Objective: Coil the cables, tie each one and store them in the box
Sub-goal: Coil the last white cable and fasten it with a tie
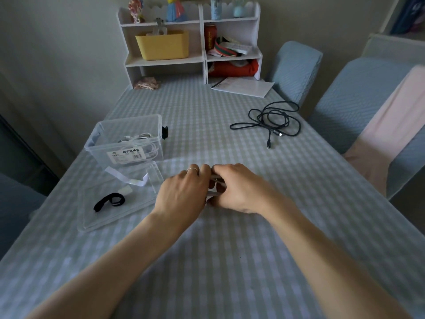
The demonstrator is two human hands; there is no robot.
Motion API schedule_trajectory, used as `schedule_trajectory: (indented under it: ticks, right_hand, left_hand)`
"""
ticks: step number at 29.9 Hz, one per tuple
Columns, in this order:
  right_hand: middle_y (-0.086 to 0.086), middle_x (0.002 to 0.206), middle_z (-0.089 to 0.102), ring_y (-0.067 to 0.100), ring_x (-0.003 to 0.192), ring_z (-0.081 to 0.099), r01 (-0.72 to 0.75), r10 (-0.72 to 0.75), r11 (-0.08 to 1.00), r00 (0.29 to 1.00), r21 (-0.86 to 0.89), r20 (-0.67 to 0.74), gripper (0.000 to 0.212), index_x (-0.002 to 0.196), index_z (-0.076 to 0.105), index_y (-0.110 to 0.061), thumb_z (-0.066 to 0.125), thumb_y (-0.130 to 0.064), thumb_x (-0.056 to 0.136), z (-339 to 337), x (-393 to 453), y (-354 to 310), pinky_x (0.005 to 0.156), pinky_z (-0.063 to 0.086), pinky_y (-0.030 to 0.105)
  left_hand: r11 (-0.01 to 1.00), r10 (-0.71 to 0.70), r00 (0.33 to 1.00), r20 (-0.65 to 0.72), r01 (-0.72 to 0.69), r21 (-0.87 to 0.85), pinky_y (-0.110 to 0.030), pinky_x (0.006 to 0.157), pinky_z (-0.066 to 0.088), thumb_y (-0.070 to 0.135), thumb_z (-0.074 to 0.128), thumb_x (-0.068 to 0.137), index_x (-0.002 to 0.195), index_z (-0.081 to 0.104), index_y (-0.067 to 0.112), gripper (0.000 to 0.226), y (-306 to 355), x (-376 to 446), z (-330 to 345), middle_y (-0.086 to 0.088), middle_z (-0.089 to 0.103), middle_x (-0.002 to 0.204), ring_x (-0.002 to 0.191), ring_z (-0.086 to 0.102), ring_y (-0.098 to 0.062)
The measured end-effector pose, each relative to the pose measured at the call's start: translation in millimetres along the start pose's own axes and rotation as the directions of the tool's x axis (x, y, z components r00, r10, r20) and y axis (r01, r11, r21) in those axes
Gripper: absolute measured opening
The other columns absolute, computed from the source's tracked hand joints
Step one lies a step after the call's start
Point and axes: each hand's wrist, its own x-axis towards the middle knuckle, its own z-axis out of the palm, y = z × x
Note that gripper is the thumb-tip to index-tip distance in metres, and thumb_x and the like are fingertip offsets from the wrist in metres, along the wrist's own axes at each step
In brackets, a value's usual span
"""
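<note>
Counter (230, 261) first, then clear box (128, 137) far left with white cables already inside. Black cable (273, 122) loose, far right, untouched. Left hand (184, 192) and right hand (234, 187) meet mid-counter, fingers curled on a small white cable (215, 179), mostly hidden. Likely tying step; next: fasten, drop in box.

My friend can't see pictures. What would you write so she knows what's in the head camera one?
Two hands, left hand and right hand, hold a white cable together over a checked tablecloth. A clear box with white cables inside stands to the left, its lid carrying a black strap, and a loose black cable lies farther right.
</note>
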Motion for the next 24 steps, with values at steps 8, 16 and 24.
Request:
schedule_trajectory:
  ticks: [8, 16, 24]
  right_hand:
    - [-0.01, 0.063, 0.042, 0.005, 0.051, 0.039, -0.112, 0.058, 0.933, 0.985, 0.342, 0.165, 0.03, 0.075, 0.047, -0.019, 0.073, -0.032, 0.082, -11.5, -2.4, -0.2, 0.057, 0.035, 0.026]
    - [-0.007, 0.085, 0.057, 0.009, 0.07, 0.054, -0.104, 0.075, 0.981, 0.982, 0.161, 0.176, 0.036, 0.094, 0.043, -0.025, 0.068, -0.05, 0.085, -6.4, -4.4, -2.0, 0.063, 0.042, 0.026]
    - [-0.009, 0.082, 0.053, 0.01, 0.069, 0.056, 0.026, -0.02, 0.999, 0.991, -0.042, 0.134, 0.042, 0.105, 0.034, -0.02, 0.053, -0.055, 0.093, -0.1, -7.3, -10.0, 0.06, 0.043, 0.029]
  left_hand:
    - [0.999, 0.039, 0.997, -0.065, -0.037, 0.041, -0.024, 0.039, 0.019, 0.003, 0.083, 0.06, 0.074, 0.053, 0.009, 0.035, -5.8, -2.8, -7.0, -0.004, 0.048, 0.056, 0.037, 0.05, -0.022]
    - [0.988, 0.079, 0.997, 0.006, -0.079, 0.134, -0.024, 0.041, 0.021, 0.008, 0.086, 0.059, 0.076, 0.056, 0.008, 0.034, -10.4, -7.6, -5.2, -0.003, 0.049, 0.054, 0.036, 0.048, -0.019]
    - [0.981, 0.059, 0.991, 0.117, -0.079, 0.175, -0.027, 0.047, 0.026, 0.015, 0.068, 0.076, 0.101, 0.047, 0.014, 0.032, -12.7, -8.7, -18.8, 0.002, 0.061, 0.075, 0.062, 0.066, -0.02]
